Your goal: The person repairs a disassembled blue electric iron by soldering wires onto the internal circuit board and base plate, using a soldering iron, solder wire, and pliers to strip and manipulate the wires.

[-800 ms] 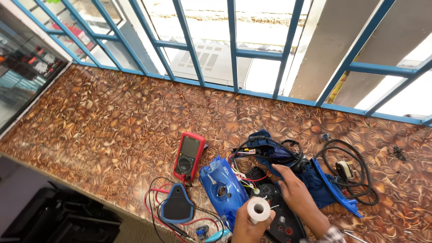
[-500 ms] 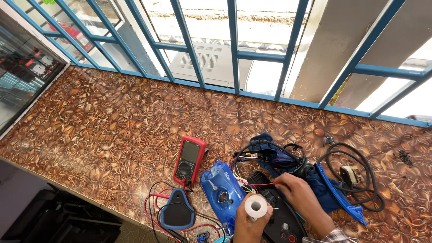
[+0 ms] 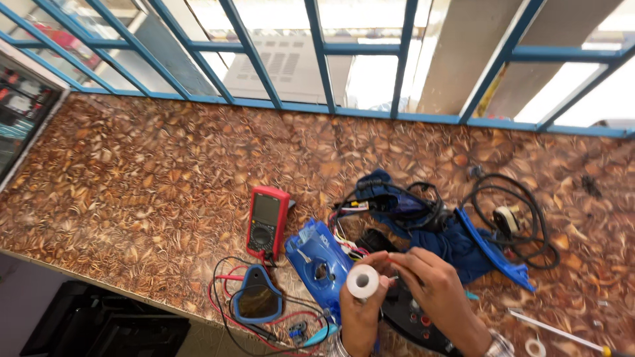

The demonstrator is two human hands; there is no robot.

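On the brown patterned worktop, one red meter is the landmark: just right of it lies one blue plastic cover, and right of that the left hand has its grip closed around one white tape roll, held above the worktop. The right hand meets the roll with pinched fingertips; what they hold cannot be told. Farther right sit one coiled black cable and one screwdriver, and below the meter lies one blue-rimmed triangular piece.
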